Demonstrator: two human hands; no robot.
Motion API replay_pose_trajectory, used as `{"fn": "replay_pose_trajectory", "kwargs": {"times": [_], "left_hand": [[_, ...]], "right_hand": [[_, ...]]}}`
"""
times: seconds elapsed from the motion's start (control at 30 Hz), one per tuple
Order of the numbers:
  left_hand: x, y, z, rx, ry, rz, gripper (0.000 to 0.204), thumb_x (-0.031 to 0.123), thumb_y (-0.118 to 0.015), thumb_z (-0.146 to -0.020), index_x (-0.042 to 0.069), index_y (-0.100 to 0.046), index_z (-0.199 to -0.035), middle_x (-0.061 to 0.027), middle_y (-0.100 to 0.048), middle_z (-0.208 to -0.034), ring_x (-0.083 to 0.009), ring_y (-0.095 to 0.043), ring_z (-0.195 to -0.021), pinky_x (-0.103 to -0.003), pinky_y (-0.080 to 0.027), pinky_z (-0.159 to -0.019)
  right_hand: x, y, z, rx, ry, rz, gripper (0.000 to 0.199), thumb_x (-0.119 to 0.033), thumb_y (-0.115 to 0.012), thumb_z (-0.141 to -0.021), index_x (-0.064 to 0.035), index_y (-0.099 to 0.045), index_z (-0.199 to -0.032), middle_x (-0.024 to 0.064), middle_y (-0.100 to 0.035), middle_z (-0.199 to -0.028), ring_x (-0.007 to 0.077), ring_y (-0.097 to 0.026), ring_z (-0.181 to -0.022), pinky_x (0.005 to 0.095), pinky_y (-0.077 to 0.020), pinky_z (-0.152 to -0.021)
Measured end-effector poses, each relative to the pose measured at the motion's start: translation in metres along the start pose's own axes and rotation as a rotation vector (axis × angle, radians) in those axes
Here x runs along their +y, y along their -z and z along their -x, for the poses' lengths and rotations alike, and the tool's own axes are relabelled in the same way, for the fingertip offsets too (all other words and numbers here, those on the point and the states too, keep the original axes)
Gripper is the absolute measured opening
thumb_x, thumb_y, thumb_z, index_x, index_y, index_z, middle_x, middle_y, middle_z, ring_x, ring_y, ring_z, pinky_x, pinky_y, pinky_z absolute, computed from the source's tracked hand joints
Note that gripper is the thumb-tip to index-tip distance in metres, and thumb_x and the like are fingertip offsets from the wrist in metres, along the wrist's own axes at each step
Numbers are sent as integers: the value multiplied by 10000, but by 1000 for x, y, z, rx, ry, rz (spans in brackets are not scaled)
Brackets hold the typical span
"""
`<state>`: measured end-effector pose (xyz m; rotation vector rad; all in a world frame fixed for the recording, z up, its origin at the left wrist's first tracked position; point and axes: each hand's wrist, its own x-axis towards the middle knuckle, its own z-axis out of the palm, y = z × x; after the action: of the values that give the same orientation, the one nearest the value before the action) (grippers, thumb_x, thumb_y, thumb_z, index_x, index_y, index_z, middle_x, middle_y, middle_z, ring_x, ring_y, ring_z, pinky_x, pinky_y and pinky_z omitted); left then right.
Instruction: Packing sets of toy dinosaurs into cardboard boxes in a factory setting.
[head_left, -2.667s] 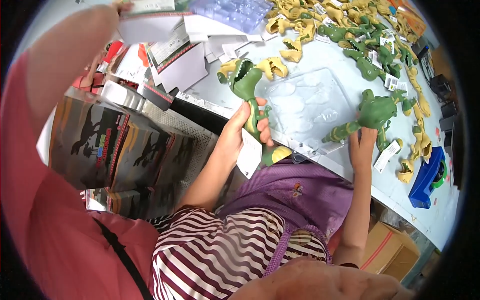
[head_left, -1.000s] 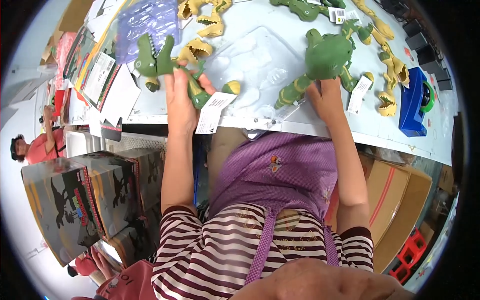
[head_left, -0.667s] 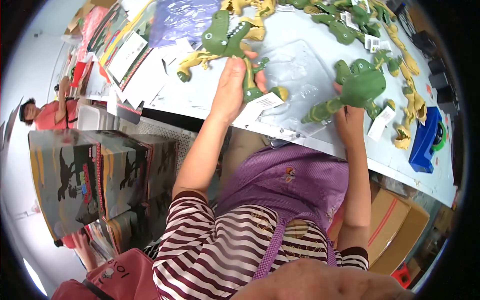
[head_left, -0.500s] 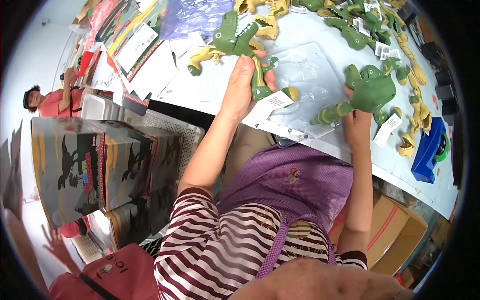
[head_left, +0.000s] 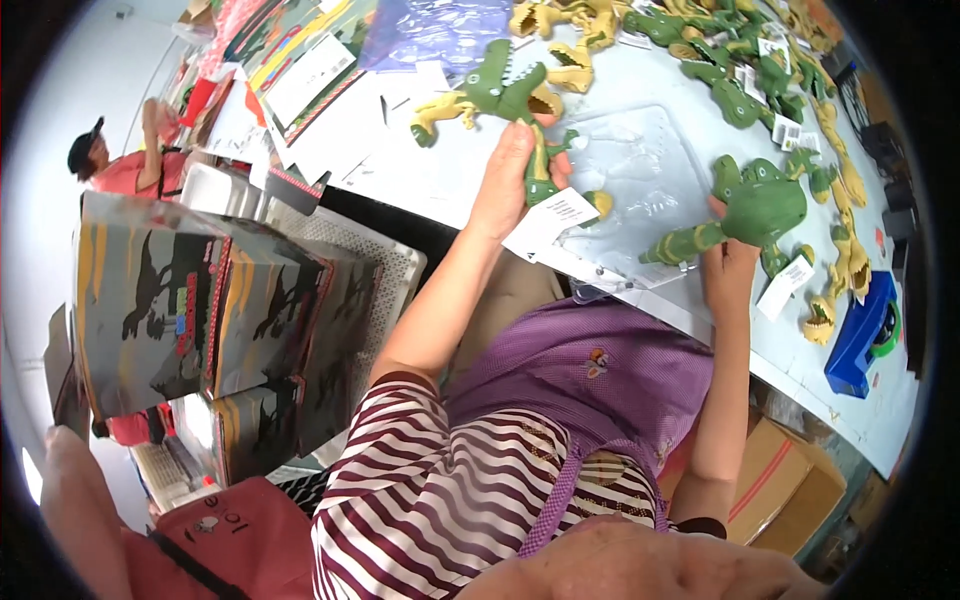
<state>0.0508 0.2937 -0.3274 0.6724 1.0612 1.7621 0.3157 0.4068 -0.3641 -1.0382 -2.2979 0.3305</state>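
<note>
Your white table (head_left: 790, 370) spreads beneath and beyond your right hand (head_left: 728, 265). Well off to the left of your left hand (head_left: 503, 185) you have a pale bluish wall (head_left: 90, 55), with a bright strip of light (head_left: 33, 477) lower down.

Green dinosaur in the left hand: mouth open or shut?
Open. The green dinosaur in the left hand has its jaws spread wide apart, with white teeth showing between them.

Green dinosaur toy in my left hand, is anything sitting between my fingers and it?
Nothing visible does: the left hand wraps directly around the green dinosaur toy. A white tag sticks out just below the grip; the palm side is hidden.
</note>
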Motion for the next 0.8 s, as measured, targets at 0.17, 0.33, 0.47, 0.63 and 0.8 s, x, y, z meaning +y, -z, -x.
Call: {"fn": "replay_pose_trajectory", "kwargs": {"times": [0.17, 0.33, 0.47, 0.63, 0.8], "left_hand": [[-7, -3, -2, 0, 30, 9, 432, 420, -363, -939, 84, -445, -1197, -70, -570, -754, -116, -537, -620, -228, -444, -563], [9, -5, -4, -21, 8, 69, 453, 388, -390, -932, 45, -425, -1226, -75, -567, -740, -122, -536, -609, -240, -463, -543], [8, -13, -14, -52, 20, 50, 419, 357, -411, -932, 35, -451, -1197, -75, -570, -745, -116, -531, -611, -233, -459, -548], [4, -30, -26, -165, 20, -56, 340, 255, -434, -928, 27, -483, -1176, -50, -569, -766, -93, -531, -648, -205, -436, -586], [-5, -56, -35, -251, 63, -70, 324, 220, -471, -916, 34, -483, -1182, -42, -553, -777, -95, -533, -663, -223, -456, -613]], "right_hand": [[8, 1, 2, -19, -76, -106, 369, -108, -471, -764, -44, -585, -1109, 146, -571, -867, 237, -529, -737, 317, -421, -712], [12, -16, 0, 116, 22, -84, 372, -57, -477, -744, -39, -592, -1098, 127, -531, -738, 179, -478, -607, 300, -401, -604], [12, -13, 4, 18, -66, -114, 347, -54, -493, -771, -38, -589, -1104, 75, -515, -724, 133, -477, -625, 268, -406, -613], [9, -10, 2, 0, -84, -221, 350, -21, -492, -788, -42, -577, -1127, 26, -525, -749, 104, -484, -663, 236, -412, -637], [10, -11, 4, -18, -92, -234, 352, -37, -503, -811, -54, -559, -1158, 39, -556, -828, 108, -511, -725, 246, -431, -693]]}}
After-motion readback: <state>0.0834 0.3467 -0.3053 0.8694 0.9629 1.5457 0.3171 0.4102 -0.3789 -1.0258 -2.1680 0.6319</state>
